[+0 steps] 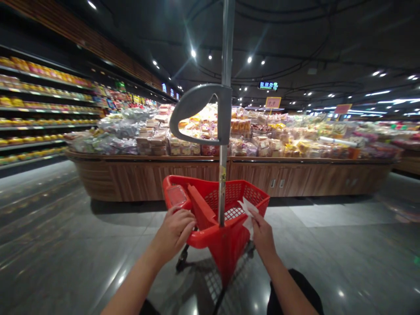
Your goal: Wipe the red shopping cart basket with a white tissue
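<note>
A red plastic shopping cart (229, 236) stands right in front of me, its lattice basket turned slightly to the right. My left hand (175, 229) is closed over the cart's red handle (177, 195) on the near left side. Beside the basket's right rim, my right hand (262, 234) pinches a thin white slip of paper (248, 209). A metal pole (223, 188) rises from the cart's near edge, and a grey loop-shaped grip (226, 113) is fixed on it higher up.
Ahead runs a long wooden display counter (197, 173) heaped with packaged food (259, 142). Stocked shelves (42, 107) line the left wall. A price sign (273, 102) sticks up above the goods. Grey shiny floor tiles (127, 245) surround the cart.
</note>
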Demonstrator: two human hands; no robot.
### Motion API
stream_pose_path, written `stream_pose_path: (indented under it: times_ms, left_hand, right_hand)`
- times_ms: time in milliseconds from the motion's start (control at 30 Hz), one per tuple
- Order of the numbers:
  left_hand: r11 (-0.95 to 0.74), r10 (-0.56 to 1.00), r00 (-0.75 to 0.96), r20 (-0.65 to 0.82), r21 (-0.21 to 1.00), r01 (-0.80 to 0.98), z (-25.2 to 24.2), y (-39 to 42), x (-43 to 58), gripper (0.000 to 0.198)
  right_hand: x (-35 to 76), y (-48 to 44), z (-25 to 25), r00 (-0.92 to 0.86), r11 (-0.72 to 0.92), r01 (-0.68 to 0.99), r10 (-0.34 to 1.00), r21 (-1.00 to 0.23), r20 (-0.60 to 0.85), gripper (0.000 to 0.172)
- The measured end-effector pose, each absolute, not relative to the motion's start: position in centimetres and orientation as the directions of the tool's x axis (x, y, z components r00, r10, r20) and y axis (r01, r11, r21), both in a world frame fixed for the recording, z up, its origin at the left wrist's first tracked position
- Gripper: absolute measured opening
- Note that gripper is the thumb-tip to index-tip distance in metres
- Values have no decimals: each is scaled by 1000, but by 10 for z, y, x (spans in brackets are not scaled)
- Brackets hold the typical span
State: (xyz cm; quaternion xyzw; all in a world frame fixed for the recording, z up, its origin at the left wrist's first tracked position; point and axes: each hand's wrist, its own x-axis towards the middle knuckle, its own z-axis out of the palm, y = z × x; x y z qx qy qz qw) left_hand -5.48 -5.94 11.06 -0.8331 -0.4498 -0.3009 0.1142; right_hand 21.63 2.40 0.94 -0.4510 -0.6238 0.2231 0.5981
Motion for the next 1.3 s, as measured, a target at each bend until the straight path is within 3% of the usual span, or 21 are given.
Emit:
stream_pose_path:
  times_ms: [100,167,367,533,700,800,867,967,1033,1167,1300]
  left_hand:
    - [-424,670,298,680,21,906,111,-74,-32,23]
    - [-393,699,288,654,16,919,105,-82,-10,23]
    - [-99,776,140,615,-100,990,89,-78,9,26]
    - [-155,762,228,606,-171,973,87,-72,-22,23]
    - [-187,767,272,581,-204,961,89,-75,-40,26]
    - [-198,757,294,584,-224,954,91,-76,-49,27]
    - [-211,742,311,594,-234,949,92,-76,-54,28]
    - [-236,721,339,604,-246,940,91,-74,-63,28]
    - [-253,714,357,603,-252,934,91,-74,-69,27]
    - [-273,709,378,595,-263,926,90,-73,-78,28]
    - [-296,683,405,608,-277,914,90,-71,-85,28]
  right_hand:
    - [197,13,0,-55,562,325,814,-761,578,39]
    - [184,10,-7,-121,579,335,809,-744,575,42]
    - [177,3,-7,-83,494,436,855,-753,512,45]
    - [165,-8,3,-268,597,347,802,-723,533,54]
    - [173,6,35,-306,622,300,781,-723,545,45]
    - [173,14,63,-335,759,258,651,-598,682,43]
    - [164,19,76,-488,857,222,511,-466,707,43]
    - [138,36,79,-748,949,135,286,-284,598,41]
    - [121,55,74,-830,966,120,225,-230,511,40]
    - [103,90,64,-812,940,227,326,-253,483,43]
    - [100,89,60,-829,946,43,214,-322,517,50]
